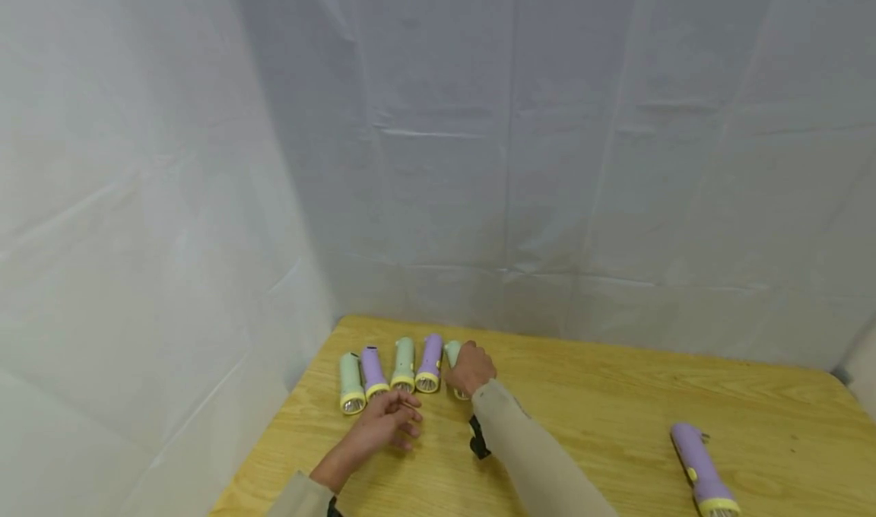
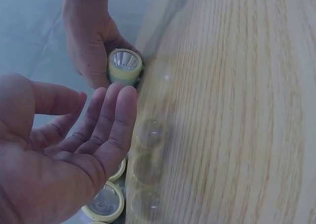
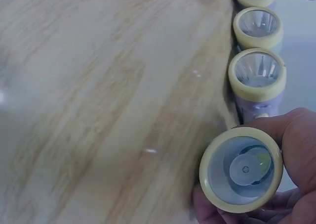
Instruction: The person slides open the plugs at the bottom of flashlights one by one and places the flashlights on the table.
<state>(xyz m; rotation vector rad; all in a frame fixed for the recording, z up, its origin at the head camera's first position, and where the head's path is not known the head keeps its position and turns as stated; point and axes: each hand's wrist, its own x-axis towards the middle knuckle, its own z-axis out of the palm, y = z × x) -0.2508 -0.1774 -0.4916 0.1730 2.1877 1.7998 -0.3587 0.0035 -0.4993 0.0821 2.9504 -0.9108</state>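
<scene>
The right hand (image 1: 472, 369) grips a green flashlight (image 1: 452, 351) at the right end of the row (image 1: 430, 356) on the tabletop (image 1: 616, 410); the left hand (image 1: 385, 423) hovers near, loosely relaxed. The right-wrist view faces the gripped flashlight's lens (image 3: 247, 169); the head view alone shows a separate purple flashlight (image 1: 699, 460), any writing seemingly too small to read.

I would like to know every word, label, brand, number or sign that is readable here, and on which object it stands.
No text can be read.
Pale green, yellow-rimmed cylindrical flashlight in the right hand: none legible.
Purple, yellow-rimmed cylindrical flashlight lying apart: any marks too small.
Four similar flashlights, green and purple: likewise.
</scene>
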